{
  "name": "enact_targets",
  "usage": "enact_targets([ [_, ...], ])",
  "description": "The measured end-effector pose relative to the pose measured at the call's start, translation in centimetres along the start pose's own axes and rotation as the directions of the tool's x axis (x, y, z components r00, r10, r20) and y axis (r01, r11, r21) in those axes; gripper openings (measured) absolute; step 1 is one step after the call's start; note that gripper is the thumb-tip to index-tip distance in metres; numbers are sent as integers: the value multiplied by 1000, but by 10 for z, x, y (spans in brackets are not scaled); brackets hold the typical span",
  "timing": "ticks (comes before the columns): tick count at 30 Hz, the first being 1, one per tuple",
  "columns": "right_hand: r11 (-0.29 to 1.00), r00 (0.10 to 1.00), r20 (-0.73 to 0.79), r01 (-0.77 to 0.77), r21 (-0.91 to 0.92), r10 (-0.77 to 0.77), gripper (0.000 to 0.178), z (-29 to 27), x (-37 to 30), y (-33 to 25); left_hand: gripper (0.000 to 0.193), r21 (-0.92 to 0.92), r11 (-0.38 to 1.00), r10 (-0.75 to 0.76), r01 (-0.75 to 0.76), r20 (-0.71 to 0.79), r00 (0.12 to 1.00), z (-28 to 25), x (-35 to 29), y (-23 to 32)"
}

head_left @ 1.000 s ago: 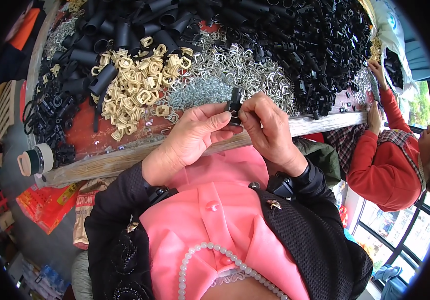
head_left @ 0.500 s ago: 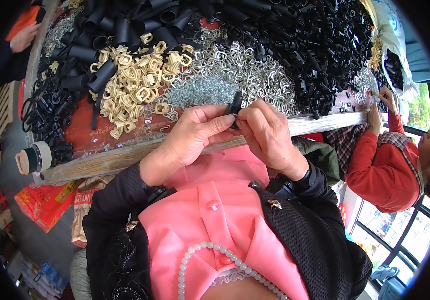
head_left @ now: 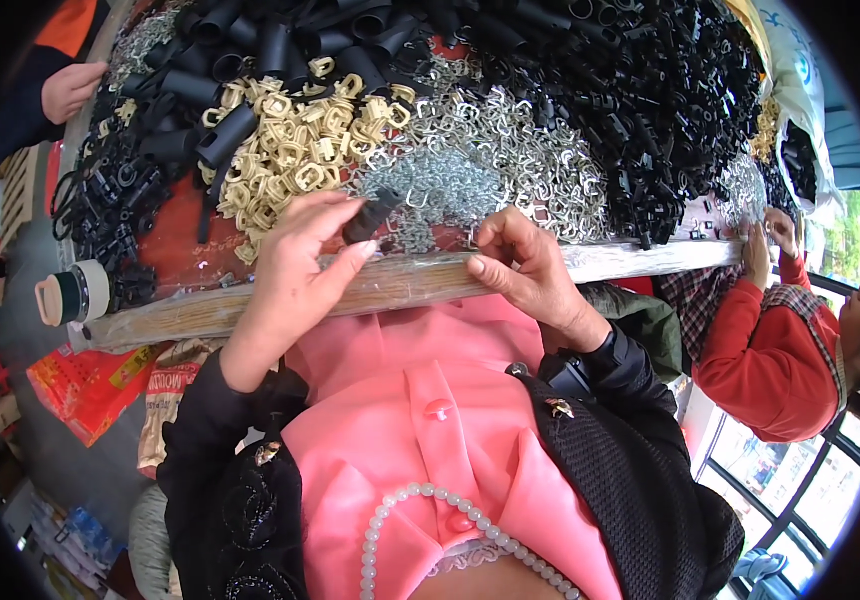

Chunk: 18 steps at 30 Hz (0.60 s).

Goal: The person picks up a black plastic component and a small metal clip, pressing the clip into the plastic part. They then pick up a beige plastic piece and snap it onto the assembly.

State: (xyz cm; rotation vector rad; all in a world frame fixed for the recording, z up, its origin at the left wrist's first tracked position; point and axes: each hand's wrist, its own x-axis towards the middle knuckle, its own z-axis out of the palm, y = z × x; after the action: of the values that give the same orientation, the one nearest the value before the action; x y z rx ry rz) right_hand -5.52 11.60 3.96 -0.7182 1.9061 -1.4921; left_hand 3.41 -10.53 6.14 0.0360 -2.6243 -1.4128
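My left hand (head_left: 290, 265) grips a short black plastic part (head_left: 372, 214) between thumb and fingers, above the table's wooden front edge. To its right, my right hand (head_left: 535, 275) is apart from that part, with its fingers curled and the thumb near the index finger. A tiny shiny bit seems to show at its fingertips, too small to make out. Just beyond the hands lies a heap of fine silvery metal pieces (head_left: 445, 185). Bent metal hooks (head_left: 560, 180) spread around that heap. Cream plastic buckle-like pieces (head_left: 285, 135) are piled beyond my left hand.
Black tubes (head_left: 225, 135) lie at the far left, and a large mound of small black parts (head_left: 640, 130) fills the right. A lidded cup (head_left: 75, 293) stands at the left corner. A person in red sleeves (head_left: 765, 360) works at right; another person's hand (head_left: 72, 92) is at left.
My hands have parted. The left has moved left with the black part, now tilted, while the right has come away from it. The view has shifted slightly.
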Motion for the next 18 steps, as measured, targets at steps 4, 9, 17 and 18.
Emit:
enact_targets([
  [4,985,999,6,39,-165,-39,16,1,4,-3,32,271,950,155,-156,25,988,12,0,-20],
  [9,954,993,16,117,-277,-117,11,-4,4,-2,33,298,936,211,-189,-42,977,12,5,-37],
  [17,962,996,-5,86,-259,-90,10,-1,8,-6,35,-19,996,84,-91,-238,968,17,4,-42],
  [18,964,995,-7,90,-249,-95,10,0,10,-7,36,-277,960,-100,32,-234,967,20,3,-45],
])
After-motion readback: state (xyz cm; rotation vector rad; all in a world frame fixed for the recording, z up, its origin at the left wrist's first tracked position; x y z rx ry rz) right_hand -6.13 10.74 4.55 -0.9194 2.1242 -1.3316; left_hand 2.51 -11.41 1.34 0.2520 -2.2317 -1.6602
